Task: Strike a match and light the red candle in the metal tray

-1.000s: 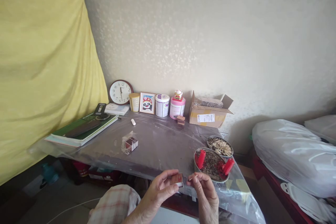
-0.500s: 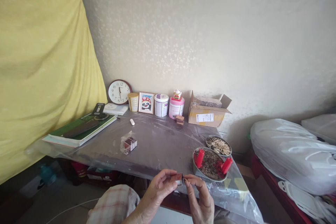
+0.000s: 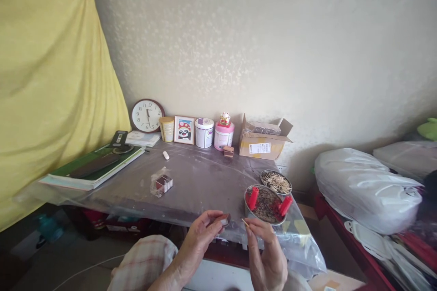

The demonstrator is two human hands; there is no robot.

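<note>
Holding a small matchbox (image 3: pixel 223 219) pinched between thumb and fingertips, the left hand (image 3: pixel 201 232) sits low in the view, just in front of the near table edge. The right hand (image 3: pixel 264 248) stands beside it, thumb and forefinger closed on a thin matchstick (image 3: pixel 245 223). The stick's long axis slants up and to the left, its free end aimed at the box, which lies directly left of it with a narrow gap between; the two do not touch. Both hands are about level, the right one holding the part nearer the gap. A checked sleeve (image 3: pixel 146 259) covers the left forearm.

Just beyond the right hand, on the plastic-covered table (image 3: pixel 205 182), stands a metal tin (image 3: pixel 264 200) of dark bits with two red candles (image 3: pixel 252 198) leaning in it, and behind that a second tin of pale matchsticks (image 3: pixel 276 182). Further left lies a small wrapped pack of matchboxes (image 3: pixel 163 183). Along the wall stand a round clock (image 3: pixel 147 115), a framed picture (image 3: pixel 184 129), two canisters (image 3: pixel 204 132) and an open cardboard box (image 3: pixel 262 141). A green book (image 3: pixel 92 168) lies at the far left.
</note>
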